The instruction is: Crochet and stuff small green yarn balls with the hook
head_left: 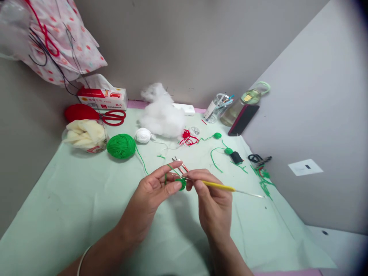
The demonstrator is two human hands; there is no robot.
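Note:
Pinched between the thumb and fingers of my left hand (153,191) is a small green crochet piece (181,183). Green yarn loops over that hand's fingers and runs back to a green yarn ball (121,146). My right hand (212,199) grips a crochet hook (218,186) with a yellow handle, its thin metal tip at the green piece. Small scissors or snips (182,166) lie just behind the fingertips, partly hidden. How the hook tip sits in the stitches is too small to tell.
White stuffing (162,111), a white yarn ball (143,135) and red scissors (114,117) lie behind. A clear cup (215,111), a bottle (235,109) and a phone (243,120) stand at back right. Green scraps (266,182) lie right; a tissue box (102,99) is back left.

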